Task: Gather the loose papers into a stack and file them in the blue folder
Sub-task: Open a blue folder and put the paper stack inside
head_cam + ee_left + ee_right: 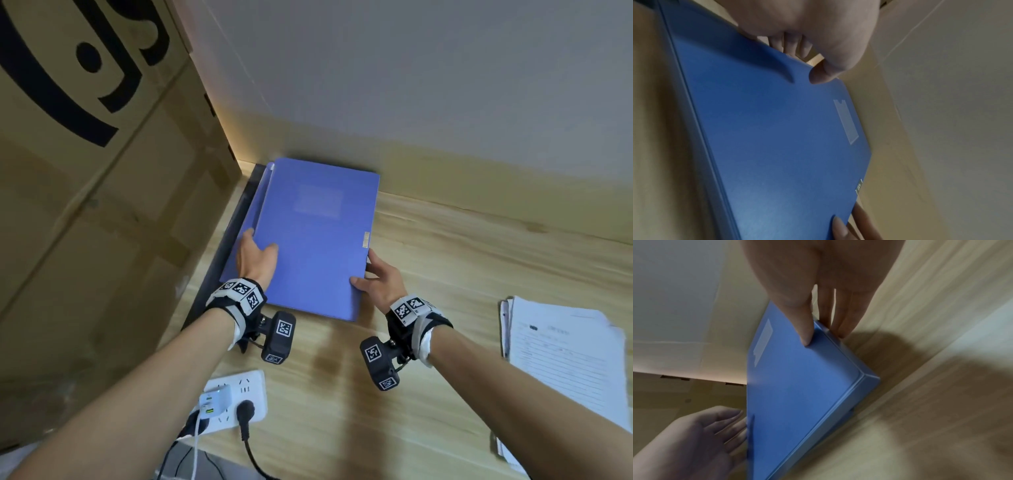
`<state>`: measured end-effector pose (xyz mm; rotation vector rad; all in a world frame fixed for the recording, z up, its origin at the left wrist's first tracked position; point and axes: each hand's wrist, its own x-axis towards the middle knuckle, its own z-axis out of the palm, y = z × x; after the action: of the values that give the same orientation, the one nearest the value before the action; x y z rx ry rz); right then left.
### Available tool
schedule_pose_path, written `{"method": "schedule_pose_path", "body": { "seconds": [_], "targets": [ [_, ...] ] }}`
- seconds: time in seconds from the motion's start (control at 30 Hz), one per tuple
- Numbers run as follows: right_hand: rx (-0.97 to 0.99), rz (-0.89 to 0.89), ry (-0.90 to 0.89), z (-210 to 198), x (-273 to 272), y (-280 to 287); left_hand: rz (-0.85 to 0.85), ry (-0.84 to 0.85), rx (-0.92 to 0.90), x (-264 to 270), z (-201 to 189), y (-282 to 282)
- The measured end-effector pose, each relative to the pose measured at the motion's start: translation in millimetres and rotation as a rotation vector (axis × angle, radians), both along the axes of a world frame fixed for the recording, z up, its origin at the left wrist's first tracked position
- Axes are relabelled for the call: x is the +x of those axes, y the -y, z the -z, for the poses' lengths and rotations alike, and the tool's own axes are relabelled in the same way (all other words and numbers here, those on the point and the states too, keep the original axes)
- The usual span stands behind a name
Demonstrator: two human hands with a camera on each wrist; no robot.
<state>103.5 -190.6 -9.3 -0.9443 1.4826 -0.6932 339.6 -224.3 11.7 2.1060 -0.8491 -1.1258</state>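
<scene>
The blue folder [315,233] lies closed on the wooden desk [445,260], its far end against the wall. My left hand [262,241] grips its left edge, thumb on the cover and fingers reaching under. My right hand [366,272] pinches the near right corner, thumb on top and fingers along the side. In the left wrist view the thumb of the left hand [807,61] presses the folder [777,138]. From the right wrist, the right hand [822,331] holds the folder [797,386] with its near edge raised. A stack of printed papers [561,353] lies at the right.
A large cardboard box [85,205] stands close on the left, with a dark desk edge [222,246] between it and the folder. A white power strip [236,397] with plugs and cables sits near the front edge. The wall [445,102] bounds the back.
</scene>
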Motion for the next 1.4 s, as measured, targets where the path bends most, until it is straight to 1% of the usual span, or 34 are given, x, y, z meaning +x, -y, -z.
{"method": "schedule_pose_path", "body": {
  "seconds": [0.2,0.33,0.5,0.63,0.73,0.8,0.87,0.93,0.97,1.03,1.1,1.13,1.17,1.27,1.33,1.4],
  "targets": [
    [0.001,0.060,-0.054,-4,-75,-44,0.087,-0.030,-0.014,-74,-4,-35],
    [0.083,0.124,-0.056,0,-128,-82,0.166,-0.038,0.000,-129,3,-61],
    [0.110,0.110,-0.184,12,-180,-126,0.315,0.026,0.077,-181,19,-94],
    [0.101,0.054,-0.298,19,-205,-141,0.390,0.061,0.135,-206,30,-113],
    [0.092,0.035,-0.304,17,-212,-144,0.495,0.149,0.175,-212,30,-118],
    [0.107,0.024,-0.305,16,-219,-143,0.604,0.217,0.233,-212,28,-117],
    [0.119,0.035,-0.311,17,-228,-141,0.739,0.344,0.294,-212,23,-114],
    [0.101,0.106,-0.309,21,-238,-138,0.906,0.517,0.287,-216,15,-112],
    [0.078,0.142,-0.307,22,-243,-138,0.998,0.583,0.250,-223,10,-112],
    [0.031,0.199,-0.309,23,-253,-136,1.169,0.621,0.192,-247,0,-117],
    [-0.003,0.236,-0.294,23,-263,-136,1.310,0.632,0.208,-278,-3,-127],
    [-0.008,0.246,-0.289,24,-268,-137,1.353,0.655,0.233,-293,-1,-131],
    [-0.011,0.249,-0.280,27,-273,-139,1.367,0.687,0.257,-306,3,-135],
    [0.001,0.270,-0.240,33,-286,-145,1.329,0.791,0.310,-336,13,-140],
    [0.001,0.284,-0.230,36,-293,-151,1.332,0.870,0.335,-349,20,-141],
    [-0.001,0.293,-0.227,38,-299,-155,1.332,0.907,0.339,-360,25,-137]
  ]
}}
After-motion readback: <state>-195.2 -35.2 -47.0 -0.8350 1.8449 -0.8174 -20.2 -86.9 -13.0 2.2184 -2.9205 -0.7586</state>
